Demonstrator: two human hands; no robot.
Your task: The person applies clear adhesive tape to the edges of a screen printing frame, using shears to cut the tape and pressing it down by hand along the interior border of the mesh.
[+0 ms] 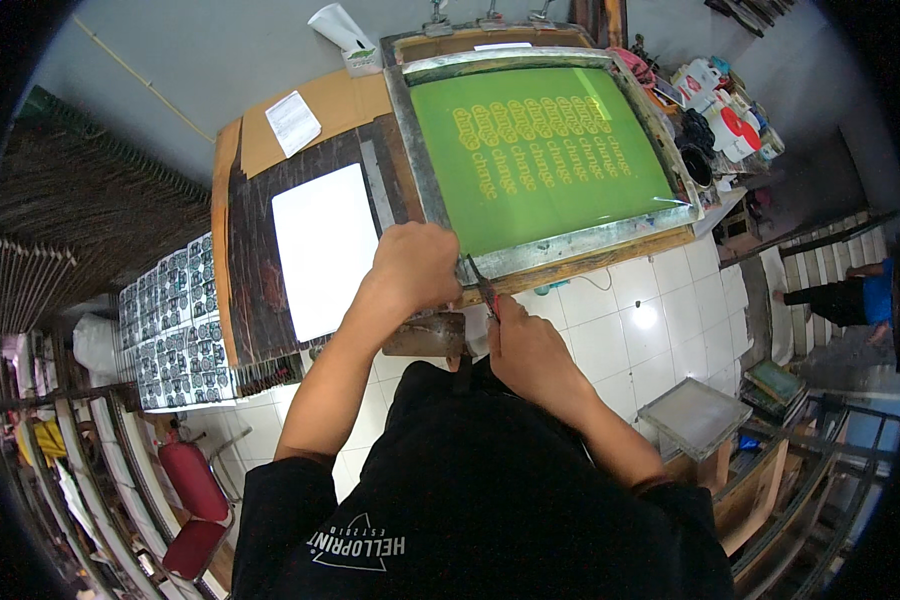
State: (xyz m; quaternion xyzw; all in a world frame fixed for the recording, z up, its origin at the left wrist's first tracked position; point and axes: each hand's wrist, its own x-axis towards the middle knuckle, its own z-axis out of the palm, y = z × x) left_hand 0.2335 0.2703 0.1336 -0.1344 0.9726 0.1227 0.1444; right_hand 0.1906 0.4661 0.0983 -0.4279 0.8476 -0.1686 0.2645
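My left hand (417, 262) is closed at the near left corner of the screen-printing frame (570, 246); whatever its fingers grip is hidden. In my right hand (532, 352) is a dark-bladed tool with a red handle (486, 288), probably scissors. Its tip points up toward the frame's near edge, just right of my left hand. The frame holds a green mesh (560, 210) with rows of yellowish lettering. Left of it, a white sheet (325, 250) lies on a dark, worn board.
Brown cardboard (355, 105) and a printed paper slip (292, 124) lie at the far left. Several tubs and bottles (735, 130) crowd the right. A red chair (192, 490) stands lower left; another person (850, 300) is at the far right.
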